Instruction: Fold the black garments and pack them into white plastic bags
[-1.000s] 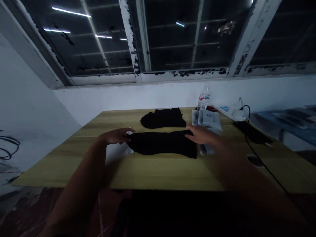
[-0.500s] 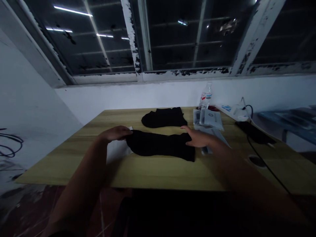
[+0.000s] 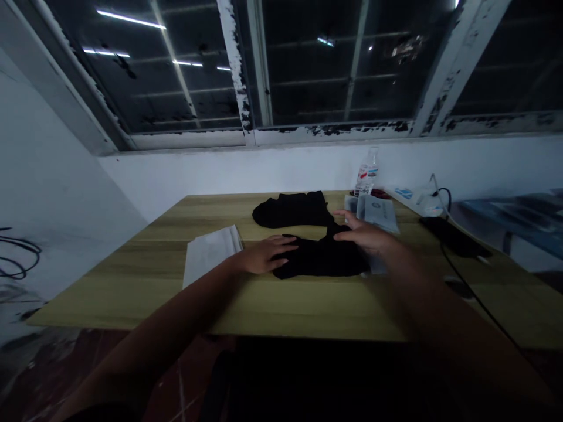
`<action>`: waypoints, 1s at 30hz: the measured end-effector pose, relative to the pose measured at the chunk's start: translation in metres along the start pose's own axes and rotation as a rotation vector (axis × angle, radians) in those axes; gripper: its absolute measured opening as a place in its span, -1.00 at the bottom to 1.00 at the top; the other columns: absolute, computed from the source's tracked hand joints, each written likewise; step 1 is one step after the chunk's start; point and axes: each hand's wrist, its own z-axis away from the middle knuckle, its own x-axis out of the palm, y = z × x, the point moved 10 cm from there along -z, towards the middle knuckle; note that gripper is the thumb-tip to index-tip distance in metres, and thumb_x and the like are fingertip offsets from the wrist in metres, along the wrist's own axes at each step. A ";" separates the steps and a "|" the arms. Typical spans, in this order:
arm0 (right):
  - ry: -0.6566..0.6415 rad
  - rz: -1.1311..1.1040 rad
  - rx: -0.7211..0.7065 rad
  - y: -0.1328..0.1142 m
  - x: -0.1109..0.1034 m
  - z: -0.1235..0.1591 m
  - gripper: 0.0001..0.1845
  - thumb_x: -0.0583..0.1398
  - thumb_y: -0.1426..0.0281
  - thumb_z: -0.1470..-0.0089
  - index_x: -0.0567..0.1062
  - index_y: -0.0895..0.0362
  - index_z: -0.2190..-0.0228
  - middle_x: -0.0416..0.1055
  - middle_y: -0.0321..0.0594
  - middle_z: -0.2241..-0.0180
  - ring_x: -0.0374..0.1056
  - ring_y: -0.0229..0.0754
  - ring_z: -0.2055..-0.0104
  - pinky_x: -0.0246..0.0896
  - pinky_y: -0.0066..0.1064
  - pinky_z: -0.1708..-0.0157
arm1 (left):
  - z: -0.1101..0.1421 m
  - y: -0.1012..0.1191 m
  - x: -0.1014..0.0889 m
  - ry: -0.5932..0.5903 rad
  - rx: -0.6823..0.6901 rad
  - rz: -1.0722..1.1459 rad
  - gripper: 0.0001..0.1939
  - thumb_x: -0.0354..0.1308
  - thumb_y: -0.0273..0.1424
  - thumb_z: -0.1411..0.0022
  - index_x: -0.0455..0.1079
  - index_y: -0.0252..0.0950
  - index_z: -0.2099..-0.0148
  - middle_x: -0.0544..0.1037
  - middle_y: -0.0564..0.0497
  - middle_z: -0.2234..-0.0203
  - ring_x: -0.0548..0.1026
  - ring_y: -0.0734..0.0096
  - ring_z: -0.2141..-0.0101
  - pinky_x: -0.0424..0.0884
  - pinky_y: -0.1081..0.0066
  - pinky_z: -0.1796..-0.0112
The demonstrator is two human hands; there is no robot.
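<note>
A black sock (image 3: 323,258) lies on the wooden table in front of me, its left end folded in or bunched and a part rising at the upper right. My left hand (image 3: 266,255) rests on its left end, fingers stretched out and apart. At the sock's right end is my right hand (image 3: 363,234), thumb and forefinger spread, with dark fabric between them. Behind lies a second black sock (image 3: 290,210), flat, its toe to the left; the raised fabric of the near sock meets its right end. A stack of white paper sheets (image 3: 209,252) lies left of my left hand.
Clear packets with printed labels (image 3: 379,212) lie beyond my right hand. A plastic bottle (image 3: 366,173) stands by the wall. Further right are a black phone-like slab (image 3: 453,237) with a cable and a cable hole (image 3: 460,287) in the tabletop (image 3: 132,287).
My left hand has moved right from beside the white paper, uncovering it. The near sock's left end has shifted right, and the sock is shorter and bunched. My right hand has moved slightly right and away.
</note>
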 end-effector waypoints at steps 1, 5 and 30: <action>0.017 -0.025 0.016 -0.001 0.001 0.000 -0.15 0.20 0.34 -0.16 -0.03 -0.08 -0.38 0.50 -0.05 -0.13 0.46 0.08 -0.14 0.45 -0.14 -0.02 | -0.002 0.001 0.005 -0.003 -0.008 -0.022 -0.46 0.00 -0.14 -0.49 0.25 -0.14 -0.42 0.17 -0.20 -0.43 0.18 -0.03 -0.39 0.09 -0.10 -0.35; 0.026 -0.233 -0.067 -0.028 0.017 0.003 -0.12 0.16 0.27 -0.23 -0.14 -0.18 -0.42 0.39 -0.07 -0.23 0.48 0.06 -0.11 0.45 -0.05 -0.04 | -0.011 -0.003 -0.002 0.122 -0.079 -0.019 -0.40 0.06 -0.07 -0.43 0.26 -0.21 -0.39 0.21 -0.25 -0.41 0.22 -0.05 -0.36 0.16 -0.05 -0.33; -0.176 0.284 -0.730 -0.081 0.096 0.032 -0.62 0.09 0.18 -0.40 0.66 0.06 0.18 0.58 -0.11 0.11 0.46 -0.12 0.00 0.32 -0.18 -0.09 | 0.109 -0.116 -0.062 -0.373 -0.933 -0.232 -0.36 -0.05 0.10 -0.27 0.58 -0.36 0.33 0.65 -0.25 0.26 0.55 0.08 0.27 0.42 0.26 0.17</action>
